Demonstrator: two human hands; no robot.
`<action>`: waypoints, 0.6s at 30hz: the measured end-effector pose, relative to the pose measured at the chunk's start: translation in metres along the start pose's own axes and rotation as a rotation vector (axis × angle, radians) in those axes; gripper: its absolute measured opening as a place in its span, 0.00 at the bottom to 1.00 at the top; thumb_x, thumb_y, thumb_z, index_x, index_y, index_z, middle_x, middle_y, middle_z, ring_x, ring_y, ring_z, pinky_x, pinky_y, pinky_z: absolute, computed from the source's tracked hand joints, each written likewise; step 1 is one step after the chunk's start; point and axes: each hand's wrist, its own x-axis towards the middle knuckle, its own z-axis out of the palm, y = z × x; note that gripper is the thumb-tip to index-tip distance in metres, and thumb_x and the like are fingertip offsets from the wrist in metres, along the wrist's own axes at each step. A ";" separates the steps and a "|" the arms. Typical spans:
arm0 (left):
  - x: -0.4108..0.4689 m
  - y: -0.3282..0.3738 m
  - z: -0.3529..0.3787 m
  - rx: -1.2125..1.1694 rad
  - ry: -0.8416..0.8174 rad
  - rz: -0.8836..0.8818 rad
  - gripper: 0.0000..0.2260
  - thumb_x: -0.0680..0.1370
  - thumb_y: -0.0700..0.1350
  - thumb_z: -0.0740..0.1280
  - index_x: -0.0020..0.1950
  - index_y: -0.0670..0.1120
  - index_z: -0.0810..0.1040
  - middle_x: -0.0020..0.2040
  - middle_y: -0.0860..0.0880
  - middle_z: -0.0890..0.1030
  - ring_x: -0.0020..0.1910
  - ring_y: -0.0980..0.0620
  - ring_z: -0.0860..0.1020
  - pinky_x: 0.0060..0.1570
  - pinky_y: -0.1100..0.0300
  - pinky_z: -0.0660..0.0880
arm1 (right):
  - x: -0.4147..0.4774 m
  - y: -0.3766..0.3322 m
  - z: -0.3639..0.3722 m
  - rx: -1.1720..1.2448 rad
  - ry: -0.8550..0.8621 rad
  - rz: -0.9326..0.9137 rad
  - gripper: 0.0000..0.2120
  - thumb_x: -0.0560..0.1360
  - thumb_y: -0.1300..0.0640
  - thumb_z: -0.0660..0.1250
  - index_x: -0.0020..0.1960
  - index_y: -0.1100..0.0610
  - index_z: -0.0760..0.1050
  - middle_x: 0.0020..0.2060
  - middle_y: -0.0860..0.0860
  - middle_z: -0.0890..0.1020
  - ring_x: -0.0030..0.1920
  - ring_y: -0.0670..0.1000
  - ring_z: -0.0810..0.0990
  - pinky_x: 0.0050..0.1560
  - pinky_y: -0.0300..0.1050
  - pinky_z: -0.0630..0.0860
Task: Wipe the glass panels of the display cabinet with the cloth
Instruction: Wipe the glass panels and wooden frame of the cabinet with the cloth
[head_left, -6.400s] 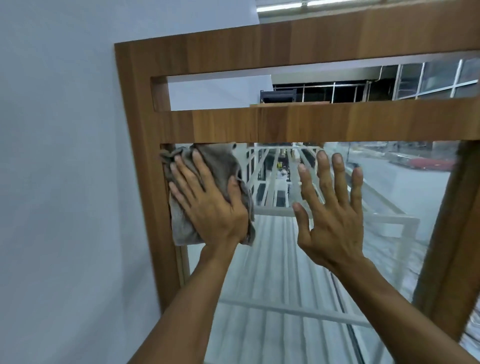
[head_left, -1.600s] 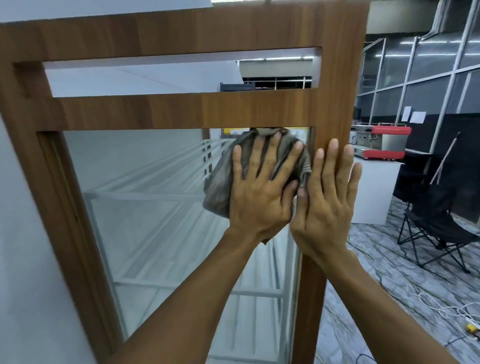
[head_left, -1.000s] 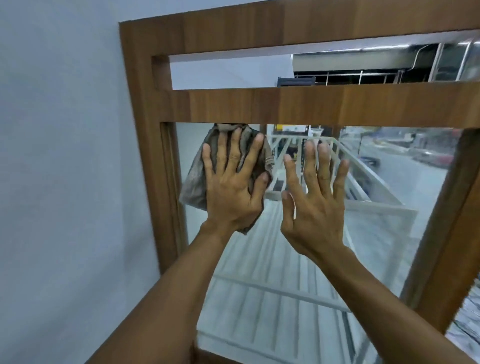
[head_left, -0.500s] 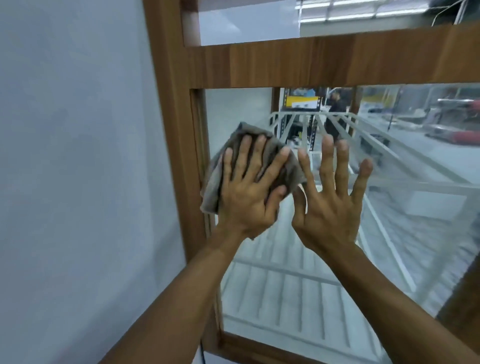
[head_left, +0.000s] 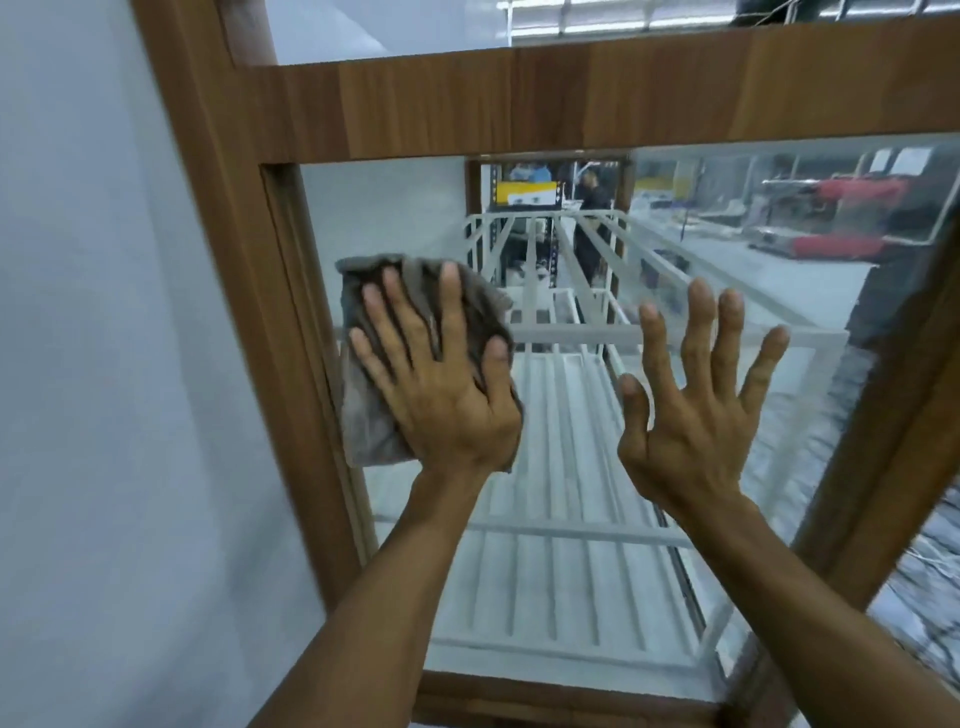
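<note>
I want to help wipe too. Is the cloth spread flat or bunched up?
Bunched up: the cloth lies in thick wrinkled folds under the flat left hand.

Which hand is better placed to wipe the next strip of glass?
Left hand. Its flat fingers press the grey cloth on the glass panel beside the wooden frame post. The right hand is bare, fingers spread, with no cloth under it.

light: bright, even, ceiling strips (head_left: 597, 10) | glare: reflections on glass panel (head_left: 779, 218) | edges: bowed, smeared
</note>
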 end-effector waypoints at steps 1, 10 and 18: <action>-0.014 0.008 0.001 0.008 -0.012 -0.063 0.29 0.84 0.55 0.56 0.83 0.46 0.59 0.83 0.36 0.56 0.83 0.34 0.52 0.80 0.33 0.46 | 0.000 0.003 0.000 -0.006 0.003 0.004 0.28 0.84 0.50 0.55 0.82 0.54 0.53 0.80 0.59 0.53 0.83 0.56 0.45 0.79 0.68 0.42; -0.006 0.028 0.009 -0.037 -0.081 0.294 0.27 0.84 0.55 0.58 0.82 0.50 0.61 0.83 0.40 0.58 0.82 0.35 0.55 0.80 0.35 0.45 | -0.004 0.018 -0.007 -0.007 -0.012 -0.016 0.26 0.86 0.50 0.51 0.83 0.52 0.53 0.81 0.58 0.53 0.83 0.56 0.44 0.80 0.67 0.41; -0.035 0.071 0.019 -0.028 -0.194 0.491 0.26 0.85 0.55 0.58 0.83 0.52 0.58 0.83 0.43 0.53 0.85 0.41 0.48 0.80 0.37 0.43 | -0.002 0.034 -0.014 0.011 -0.028 -0.040 0.26 0.86 0.52 0.51 0.83 0.53 0.53 0.81 0.57 0.52 0.83 0.55 0.43 0.80 0.65 0.40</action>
